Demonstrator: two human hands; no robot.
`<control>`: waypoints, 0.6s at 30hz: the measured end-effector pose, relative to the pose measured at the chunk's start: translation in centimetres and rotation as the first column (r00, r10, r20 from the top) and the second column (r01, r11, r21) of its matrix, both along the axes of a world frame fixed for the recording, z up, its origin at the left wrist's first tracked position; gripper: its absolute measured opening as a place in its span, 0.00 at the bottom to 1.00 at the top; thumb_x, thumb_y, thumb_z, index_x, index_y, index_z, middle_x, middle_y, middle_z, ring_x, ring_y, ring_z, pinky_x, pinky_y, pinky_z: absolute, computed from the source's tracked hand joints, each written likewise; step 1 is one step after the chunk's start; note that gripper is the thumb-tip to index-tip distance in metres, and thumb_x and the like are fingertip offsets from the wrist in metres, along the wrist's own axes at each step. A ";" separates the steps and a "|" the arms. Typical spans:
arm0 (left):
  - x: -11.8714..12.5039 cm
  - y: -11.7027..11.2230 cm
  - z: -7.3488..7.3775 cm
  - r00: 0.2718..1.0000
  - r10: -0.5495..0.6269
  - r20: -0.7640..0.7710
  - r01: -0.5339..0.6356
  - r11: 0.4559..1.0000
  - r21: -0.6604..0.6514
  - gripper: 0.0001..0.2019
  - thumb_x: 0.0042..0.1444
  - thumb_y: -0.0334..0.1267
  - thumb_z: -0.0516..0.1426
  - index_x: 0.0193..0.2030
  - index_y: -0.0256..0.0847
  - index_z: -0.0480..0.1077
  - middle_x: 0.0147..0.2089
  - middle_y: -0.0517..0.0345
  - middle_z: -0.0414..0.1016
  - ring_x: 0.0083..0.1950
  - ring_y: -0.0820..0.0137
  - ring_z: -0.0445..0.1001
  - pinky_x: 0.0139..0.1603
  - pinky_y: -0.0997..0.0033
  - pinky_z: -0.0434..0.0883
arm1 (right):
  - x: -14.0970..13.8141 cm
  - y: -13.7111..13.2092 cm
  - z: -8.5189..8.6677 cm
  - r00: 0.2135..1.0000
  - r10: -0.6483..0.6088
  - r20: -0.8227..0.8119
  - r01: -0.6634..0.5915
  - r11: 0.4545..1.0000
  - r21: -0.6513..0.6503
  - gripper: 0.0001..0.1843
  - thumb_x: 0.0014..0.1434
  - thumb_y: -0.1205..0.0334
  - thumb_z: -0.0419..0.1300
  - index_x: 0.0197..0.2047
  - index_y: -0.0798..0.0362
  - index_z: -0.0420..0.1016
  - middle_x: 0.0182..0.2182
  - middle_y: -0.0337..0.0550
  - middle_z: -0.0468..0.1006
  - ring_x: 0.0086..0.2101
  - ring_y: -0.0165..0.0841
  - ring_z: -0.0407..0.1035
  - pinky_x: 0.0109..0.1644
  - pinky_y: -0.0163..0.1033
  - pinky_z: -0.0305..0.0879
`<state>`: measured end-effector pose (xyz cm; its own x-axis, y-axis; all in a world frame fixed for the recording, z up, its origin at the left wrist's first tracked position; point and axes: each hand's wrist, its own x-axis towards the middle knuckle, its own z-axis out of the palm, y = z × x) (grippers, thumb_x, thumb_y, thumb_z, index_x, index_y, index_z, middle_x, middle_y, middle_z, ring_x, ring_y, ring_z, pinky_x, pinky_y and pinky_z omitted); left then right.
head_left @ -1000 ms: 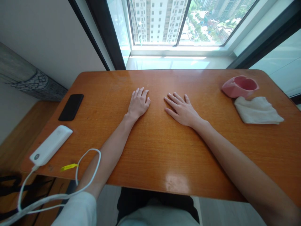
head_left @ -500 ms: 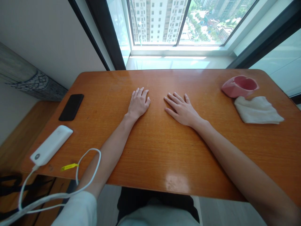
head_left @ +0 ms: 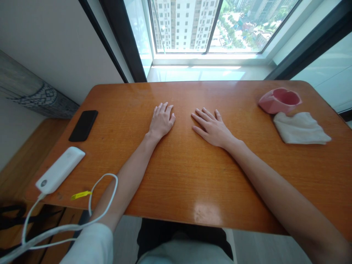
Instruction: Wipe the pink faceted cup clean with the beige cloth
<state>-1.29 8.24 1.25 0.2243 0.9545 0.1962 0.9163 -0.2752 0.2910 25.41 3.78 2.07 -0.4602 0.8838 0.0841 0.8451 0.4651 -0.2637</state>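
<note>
Orange wood filled the middle of the view: a glossy table (head_left: 176, 183) stood against a tall window (head_left: 184, 27), with both hands on its top near the centre. The left hand (head_left: 161, 121) lay flat and palm down, its fingers lightly parted and gripping nothing. The right hand (head_left: 211, 128) lay flat a little way to the side, its fingers spread wider and also holding nothing. Only bare tabletop lay under and between them.

Toward the far right corner sat a pink ceramic dish (head_left: 279, 101) with a heart-shaped opening. Its pink inside showed from above, though the near wall hid part of the bottom. A crumpled white cloth (head_left: 301, 128) lay just beside it, and I could not tell whether the two touched.

On the left lay a black phone (head_left: 83, 125), face unseen, and a white power bank (head_left: 59, 169). A white cable (head_left: 103, 175) ran from the power bank, looped over the table edge and went out of view at the lower left. A small yellow tag (head_left: 81, 195) lay on the table near the cable. The right forearm ran off the lower right corner, and a white sleeve (head_left: 90, 245) was cut off at the bottom edge. Dark straps below the table were hard to make out.
</note>
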 end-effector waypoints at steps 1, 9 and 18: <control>0.0 0.0 -0.1 1.000 0.000 -0.001 0.000 1.000 0.003 0.27 0.77 0.42 0.49 0.77 0.37 0.68 0.83 0.43 0.64 0.86 0.48 0.60 0.90 0.44 0.55 | 0.0 0.0 0.0 1.000 0.000 -0.003 0.000 1.000 -0.002 0.38 0.80 0.38 0.43 0.85 0.43 0.58 0.84 0.51 0.57 0.83 0.58 0.48 0.83 0.82 0.37; -0.1 0.1 -0.2 1.000 0.000 0.008 0.000 1.000 0.007 0.27 0.77 0.42 0.49 0.77 0.37 0.69 0.83 0.43 0.65 0.86 0.48 0.61 0.89 0.44 0.56 | 0.4 0.2 0.1 0.999 0.005 -0.048 -0.005 1.000 -0.010 0.36 0.80 0.39 0.46 0.83 0.43 0.62 0.83 0.50 0.60 0.83 0.57 0.50 0.83 0.81 0.37; -0.1 0.2 -0.2 1.000 -0.007 0.014 0.007 1.000 -0.001 0.28 0.76 0.42 0.49 0.77 0.35 0.69 0.83 0.41 0.64 0.86 0.47 0.60 0.90 0.43 0.54 | 3.1 1.5 1.4 0.979 -0.009 -0.204 0.017 0.999 0.039 0.29 0.78 0.46 0.50 0.69 0.46 0.82 0.69 0.49 0.82 0.68 0.49 0.77 0.77 0.62 0.67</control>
<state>-1.41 8.40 1.02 0.2284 0.9532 0.1982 0.9102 -0.2813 0.3038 28.51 5.32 3.45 -0.4183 0.8835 0.2107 0.7816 0.4683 -0.4121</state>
